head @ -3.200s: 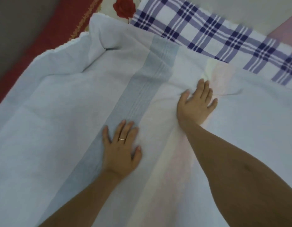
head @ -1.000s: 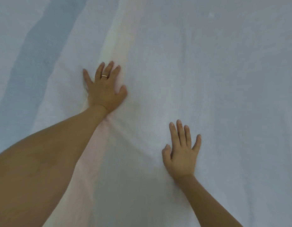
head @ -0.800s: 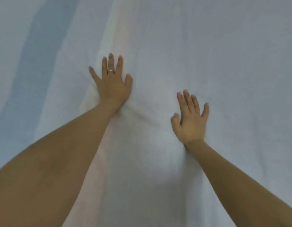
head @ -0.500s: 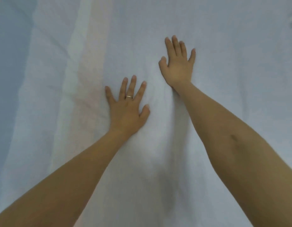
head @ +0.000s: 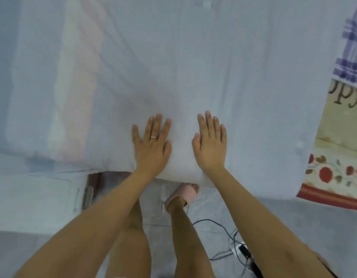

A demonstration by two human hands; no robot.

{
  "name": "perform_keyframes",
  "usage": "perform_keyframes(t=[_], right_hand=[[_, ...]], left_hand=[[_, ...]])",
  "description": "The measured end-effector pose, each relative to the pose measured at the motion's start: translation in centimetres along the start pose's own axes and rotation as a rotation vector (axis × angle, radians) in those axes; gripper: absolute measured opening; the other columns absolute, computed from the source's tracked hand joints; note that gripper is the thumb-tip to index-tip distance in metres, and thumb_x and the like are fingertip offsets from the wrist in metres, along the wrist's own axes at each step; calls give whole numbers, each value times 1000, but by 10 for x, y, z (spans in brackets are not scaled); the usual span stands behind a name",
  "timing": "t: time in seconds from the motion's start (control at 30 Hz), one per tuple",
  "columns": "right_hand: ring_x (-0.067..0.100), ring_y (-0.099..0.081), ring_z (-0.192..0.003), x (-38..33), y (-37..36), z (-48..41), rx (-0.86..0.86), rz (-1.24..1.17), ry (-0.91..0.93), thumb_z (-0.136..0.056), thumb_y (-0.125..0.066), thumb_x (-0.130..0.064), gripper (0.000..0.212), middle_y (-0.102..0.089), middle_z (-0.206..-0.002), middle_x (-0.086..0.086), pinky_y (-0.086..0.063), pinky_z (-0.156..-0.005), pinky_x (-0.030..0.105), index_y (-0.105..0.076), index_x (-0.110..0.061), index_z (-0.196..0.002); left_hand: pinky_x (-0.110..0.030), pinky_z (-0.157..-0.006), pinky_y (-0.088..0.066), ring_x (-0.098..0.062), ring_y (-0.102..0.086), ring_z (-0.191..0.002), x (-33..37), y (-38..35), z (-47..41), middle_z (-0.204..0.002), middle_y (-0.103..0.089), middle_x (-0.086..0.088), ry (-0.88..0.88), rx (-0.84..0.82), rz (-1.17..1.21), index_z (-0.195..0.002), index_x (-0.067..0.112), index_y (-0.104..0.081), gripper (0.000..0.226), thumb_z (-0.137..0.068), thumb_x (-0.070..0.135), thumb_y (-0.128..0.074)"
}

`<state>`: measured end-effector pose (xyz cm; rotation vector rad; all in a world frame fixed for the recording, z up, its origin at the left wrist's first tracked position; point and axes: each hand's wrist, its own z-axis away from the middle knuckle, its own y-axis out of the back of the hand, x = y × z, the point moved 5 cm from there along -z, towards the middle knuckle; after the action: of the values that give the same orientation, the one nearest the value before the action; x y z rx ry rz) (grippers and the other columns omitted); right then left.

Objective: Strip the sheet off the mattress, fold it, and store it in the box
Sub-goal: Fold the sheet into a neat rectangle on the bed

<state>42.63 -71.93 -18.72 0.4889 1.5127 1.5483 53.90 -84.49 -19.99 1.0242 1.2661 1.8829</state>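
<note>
**Sheet** [head: 193,67], one: pale blue, with a pastel band down its left part. It lies spread and creased over the bed, and its near edge sits thick at the bed's edge, just under the wrists. To the left, more of the pale cloth hangs lower.

**Hands**, two: left hand [head: 151,143] and right hand [head: 210,143] lie palm down on the sheet, side by side near its near edge. The fingers are straight and a little spread, pressing flat and gripping nothing. One ring [head: 153,137] is on the left hand.

**Change from half a second ago**: the hands were staggered then, the right one farther out. Now they are level and close to the edge (the view has dropped too, so floor and legs show).

**Beside the sheet**, right: one floral cover [head: 338,153] with a red border, and one purple plaid cloth [head: 352,57] beyond it.

**Below**: grey floor [head: 293,217], two bare legs, one pink slipper [head: 185,192], and a black cable [head: 223,233] trailing on the floor.
</note>
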Motion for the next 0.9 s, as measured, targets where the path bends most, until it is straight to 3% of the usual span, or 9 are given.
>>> perform_keyframes(t=[0.13,0.23,0.33,0.37,0.43,0.5,0.57,0.7,0.9], right_hand=[[23,-54,-89,12,9,74,115,-206,-216,-82,-55,-12,16,-59,-100,7,-45,-78,39,-60,-9,-97],[11,-47,-65,11,4,126,109,-450,-506,-86,-54,-15,8,-54,-78,1,-39,-58,30,-52,-12,-78],[16,-50,-61,9,-24,158,21,-765,-940,-95,-50,-31,34,-62,-74,15,-42,-60,33,-56,-4,-75],[19,-53,-65,4,-39,165,-43,-972,-1117,-96,-49,-39,37,-63,-80,16,-48,-66,37,-58,-6,-81],[18,-51,-70,-14,-62,172,-151,-1464,-1348,-92,-48,-55,39,-57,-91,6,-55,-71,37,-54,-16,-94],[15,-51,-83,-28,-72,168,-137,-1781,-1337,-86,-44,-68,53,-53,-98,-2,-52,-72,32,-48,-22,-111],[18,-52,-101,-35,-78,162,2,-1947,-1312,-81,-36,-78,71,-54,-109,1,-41,-93,35,-45,-23,-124],[24,-52,-103,-35,-102,145,297,-2157,-1381,-76,-25,-86,91,-57,-116,6,-31,-109,44,-56,-17,-126],[26,-58,-114,-46,-146,126,248,-2173,-1275,-80,-34,-75,76,-63,-123,7,-38,-104,48,-57,-23,-129]], left_hand=[[-52,-112,-9,-33,-12,-140,-14,1,64,-152,-16,-20,742,212,419,-147,16,-23,76,-85,48,-53],[-42,-114,-23,-29,-20,-139,-44,-21,94,-151,-16,-18,1400,385,1005,-146,6,-17,111,-67,57,-75],[-36,-73,-55,-25,-64,-93,-58,-43,95,-111,-62,-10,1368,265,1702,-120,4,-54,79,-66,57,-78],[-28,-52,-50,-20,-60,-66,-62,-39,96,-88,-62,-7,1311,214,1800,-101,6,-60,54,-74,51,-74],[-22,-41,-37,-15,-41,-46,-71,-37,89,-70,-52,-4,1191,162,1988,-91,11,-60,36,-84,46,-65],[-28,-62,-54,-23,-53,-65,-84,-26,86,-83,-58,-6,1172,168,2118,-111,14,-59,56,-79,60,-60],[-52,-95,-45,-27,-55,-105,-100,-25,89,-114,-60,-9,1235,198,2196,-127,22,-53,76,-73,76,-49],[-57,-105,-32,-35,-45,-124,-122,-33,84,-137,-48,-8,1242,233,2397,-132,30,-48,78,-78,82,-28],[-52,-105,-31,-31,-38,-132,-145,-84,83,-145,-42,-8,1282,80,2328,-138,24,-42,68,-88,67,-24]])
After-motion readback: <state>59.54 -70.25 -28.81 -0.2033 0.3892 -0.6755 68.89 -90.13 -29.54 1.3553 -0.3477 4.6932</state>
